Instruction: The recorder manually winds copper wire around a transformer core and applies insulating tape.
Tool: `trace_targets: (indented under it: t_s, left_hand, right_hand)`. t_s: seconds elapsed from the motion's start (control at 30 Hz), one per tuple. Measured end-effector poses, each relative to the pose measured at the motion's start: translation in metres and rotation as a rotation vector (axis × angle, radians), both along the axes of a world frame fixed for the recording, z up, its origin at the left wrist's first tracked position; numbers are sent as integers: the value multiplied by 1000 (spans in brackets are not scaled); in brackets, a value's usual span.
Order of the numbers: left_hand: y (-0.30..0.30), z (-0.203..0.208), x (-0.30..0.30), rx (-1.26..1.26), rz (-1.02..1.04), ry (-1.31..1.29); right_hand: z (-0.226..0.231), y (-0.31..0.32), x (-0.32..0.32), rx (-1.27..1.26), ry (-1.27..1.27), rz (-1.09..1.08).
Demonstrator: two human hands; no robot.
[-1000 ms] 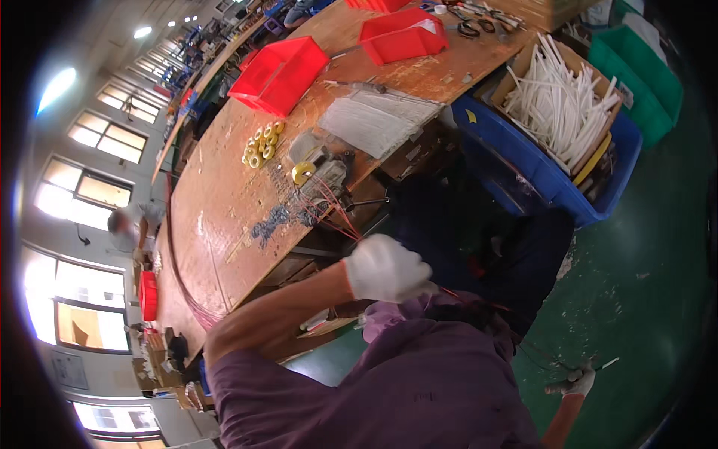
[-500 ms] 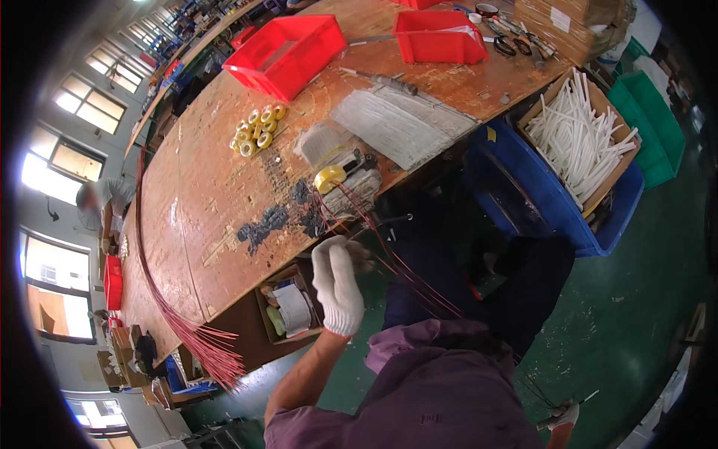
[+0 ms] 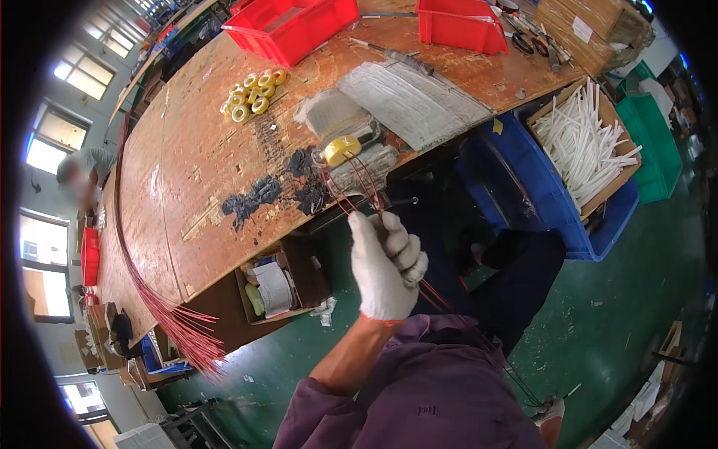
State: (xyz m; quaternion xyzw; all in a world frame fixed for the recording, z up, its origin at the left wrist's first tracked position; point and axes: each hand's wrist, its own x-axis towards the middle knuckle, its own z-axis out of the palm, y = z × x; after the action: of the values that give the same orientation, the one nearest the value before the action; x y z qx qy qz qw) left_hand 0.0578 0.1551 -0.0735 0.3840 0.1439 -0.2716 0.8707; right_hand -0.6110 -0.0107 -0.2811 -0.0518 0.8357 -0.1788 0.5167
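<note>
My left hand, in a white knitted glove, is closed round several thin red wires just off the near table edge. These wires rise to a yellow ring-shaped coil on the table, beside a grey wrapped pad. Below the hand the wires run on across my lap toward the lower right. There my right hand, also gloved, is small and partly cut by the rim. Its fingers are closed on the far stretch of the wires, and a thin white-tipped stick sticks out beside it.
Several yellow rings lie grouped on the table. Two red bins stand behind, near scissors. A red wire bundle hangs over the left edge. A blue crate holds a box of white tubes. Another person is far left.
My left hand has moved right and up and closed round the wires. The wires are now gathered together below it. My right hand has shifted slightly left. The view has turned a little.
</note>
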Motion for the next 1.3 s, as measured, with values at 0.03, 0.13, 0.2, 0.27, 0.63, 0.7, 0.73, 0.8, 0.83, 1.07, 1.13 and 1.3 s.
trace_targets:
  t_s: [0.03,0.13,0.2,0.27,0.63,0.7,0.73,0.8,0.83,1.07,1.13,1.3]
  left_hand:
    - [-3,-3,-6,-26,-13,91]
    - [-9,-13,-28,-76,-67,146]
    - [-8,-20,-42,-96,-71,52]
    - [-8,-21,-59,-76,-70,135]
    - [22,-5,56,-556,-209,89]
    - [28,-6,69,-541,-268,97]
    - [29,-6,69,-520,-295,100]
    - [30,-4,71,-539,-305,135]
    - [28,-2,74,-524,-317,103]
    - [26,9,90,-650,-314,177]
    - [27,9,93,-592,-253,162]
    - [24,4,91,-714,-328,0]
  right_hand:
    - [-1,-2,-2,-4,20,-7]
    - [-1,-6,-4,23,4,-15]
    - [-1,-5,-1,21,20,24]
    - [0,0,3,47,-3,35]
    - [5,33,1,59,-3,-4]
    - [5,29,-2,50,48,-26]
    - [6,27,-3,38,11,-47]
    - [10,22,-3,42,61,-3]
    - [13,21,-3,64,77,19]
    - [34,21,-6,57,69,91]
    - [36,22,-11,31,6,58]
    - [37,20,-19,55,90,45]
